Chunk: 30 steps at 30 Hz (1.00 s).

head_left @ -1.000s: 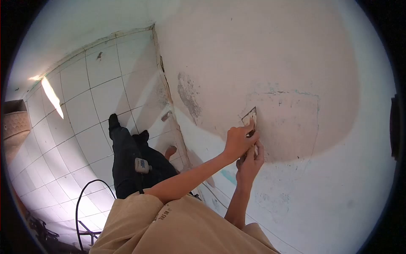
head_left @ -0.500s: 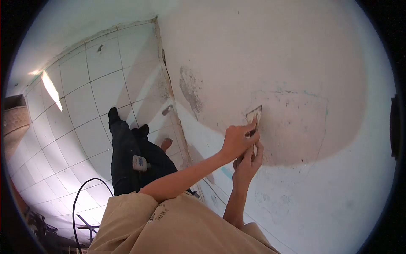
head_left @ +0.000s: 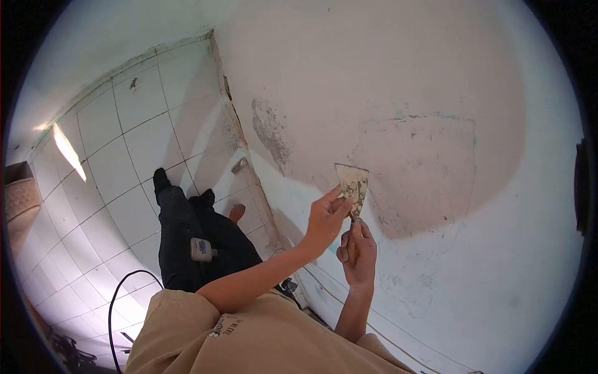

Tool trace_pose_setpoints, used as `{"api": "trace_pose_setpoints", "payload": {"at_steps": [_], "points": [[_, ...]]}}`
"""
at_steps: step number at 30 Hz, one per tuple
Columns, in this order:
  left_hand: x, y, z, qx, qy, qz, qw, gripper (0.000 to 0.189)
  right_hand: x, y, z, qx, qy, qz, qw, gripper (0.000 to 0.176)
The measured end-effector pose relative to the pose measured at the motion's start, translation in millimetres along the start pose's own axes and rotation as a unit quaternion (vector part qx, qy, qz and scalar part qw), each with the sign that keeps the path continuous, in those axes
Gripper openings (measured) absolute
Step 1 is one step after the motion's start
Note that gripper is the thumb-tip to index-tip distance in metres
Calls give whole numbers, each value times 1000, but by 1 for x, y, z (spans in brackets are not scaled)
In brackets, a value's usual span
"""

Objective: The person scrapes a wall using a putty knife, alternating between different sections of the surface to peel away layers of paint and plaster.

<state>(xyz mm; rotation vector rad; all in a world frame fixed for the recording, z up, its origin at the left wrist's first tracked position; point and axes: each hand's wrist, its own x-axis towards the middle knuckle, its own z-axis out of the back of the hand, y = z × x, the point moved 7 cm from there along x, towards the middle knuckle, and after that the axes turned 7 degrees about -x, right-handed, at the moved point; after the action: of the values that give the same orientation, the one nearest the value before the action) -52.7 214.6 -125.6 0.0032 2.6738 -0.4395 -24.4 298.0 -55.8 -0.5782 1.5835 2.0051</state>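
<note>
A putty knife [head_left: 353, 187] with a flared blade, its face crusted with pale dried material, is held up in front of the wall. My right hand [head_left: 363, 258] is closed around its brown handle, with the blade pointing away from me. From the left, my left hand [head_left: 324, 219] grips the side of the blade between thumb and fingers. Part of the handle is hidden by the right hand's fingers. Behind the blade, the wall [head_left: 430, 181] has scuffs and a faintly outlined rough patch with bluish marks.
Flaking grey plaster [head_left: 269, 134] marks the wall near the corner. White floor tiles [head_left: 143, 149] lie at left, with a small object [head_left: 239, 165] by the wall base. A pale box-like device [head_left: 201, 250] shows against my dark trousers. A black cable [head_left: 112, 311] loops at lower left.
The putty knife has turned from nearly edge-on to showing its broad face. Both hands have shifted left, and my left hand has moved from near the handle onto the blade.
</note>
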Motion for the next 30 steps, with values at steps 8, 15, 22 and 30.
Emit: {"api": "trace_pose_setpoints", "payload": {"at_steps": [8,15,22,30], "points": [[1,10,36,35,-66,75,994,63,-10,16,-5,-379,-133,270,875,29],[14,2,-23,270,118,-123,948,66,-1,19,9,-371,-156,150,903,38],[20,-4,-26,296,117,8,948,59,13,15,-7,-112,-112,70,985,43],[26,-6,-21,317,101,-146,932,57,26,17,-11,-133,-119,100,979,38]]}}
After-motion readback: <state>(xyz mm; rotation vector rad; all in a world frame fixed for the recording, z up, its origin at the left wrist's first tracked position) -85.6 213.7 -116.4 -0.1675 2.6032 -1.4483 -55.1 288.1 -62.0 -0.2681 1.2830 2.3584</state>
